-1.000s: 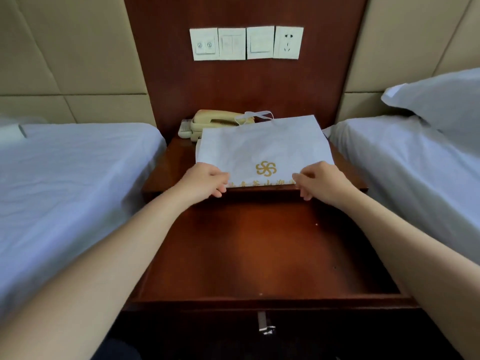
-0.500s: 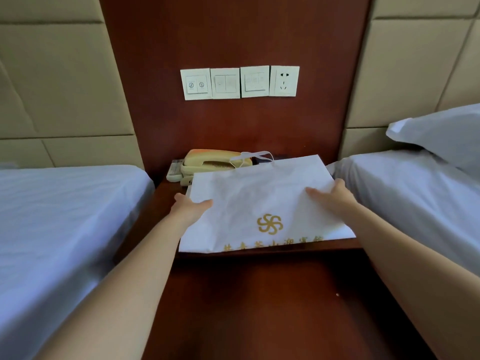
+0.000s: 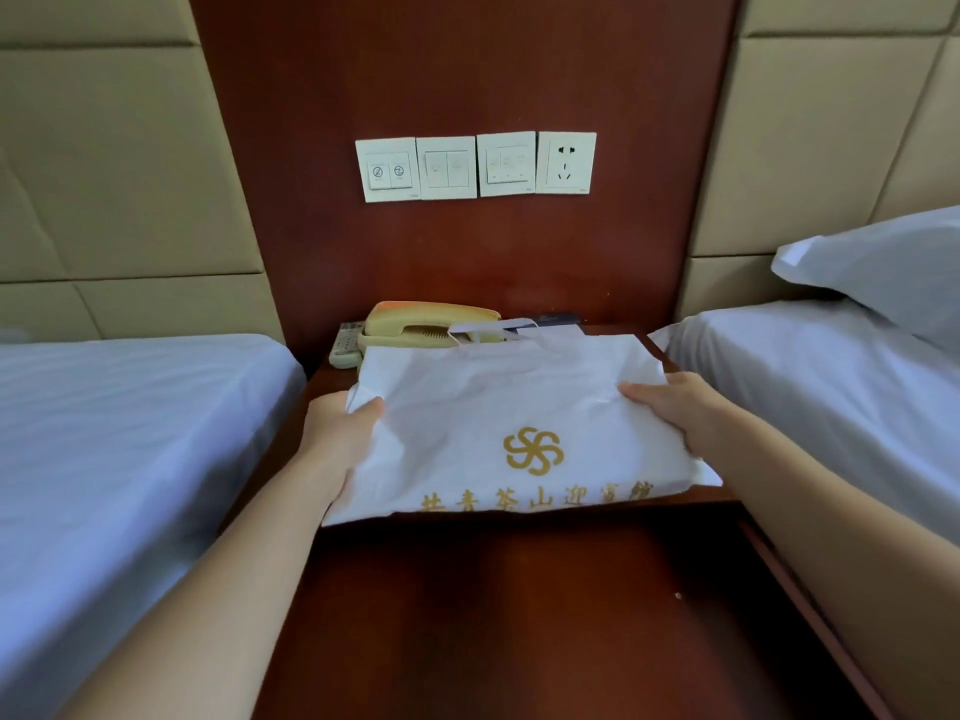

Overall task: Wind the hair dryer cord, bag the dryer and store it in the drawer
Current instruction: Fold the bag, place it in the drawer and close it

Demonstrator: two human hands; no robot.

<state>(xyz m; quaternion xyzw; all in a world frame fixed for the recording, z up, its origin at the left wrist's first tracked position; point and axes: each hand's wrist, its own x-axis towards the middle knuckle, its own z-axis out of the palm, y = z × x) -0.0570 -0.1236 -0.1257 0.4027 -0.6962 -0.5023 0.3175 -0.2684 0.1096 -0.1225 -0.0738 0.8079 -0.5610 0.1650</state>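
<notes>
A white cloth bag [image 3: 509, 413] with a gold pinwheel logo and gold lettering lies on the wooden nightstand top [image 3: 324, 384], its near edge overhanging the open drawer [image 3: 493, 615] below. My left hand [image 3: 340, 433] grips the bag's left edge, thumb on top. My right hand [image 3: 675, 410] grips its right edge, fingers curled under. The bag bulges and creases between my hands. The hair dryer and its cord are hidden from view. The drawer's dark wooden bottom shows bare.
A beige telephone [image 3: 421, 324] and a remote control [image 3: 347, 345] sit behind the bag against the wooden wall panel. Switches and a socket [image 3: 475, 166] are above. White beds flank the nightstand, left [image 3: 119, 433] and right [image 3: 831, 376], with a pillow [image 3: 883, 267].
My hands have gone from the bag's near corners to its sides and closed on it. The bag now bunches up between them and its near edge has come forward over the drawer.
</notes>
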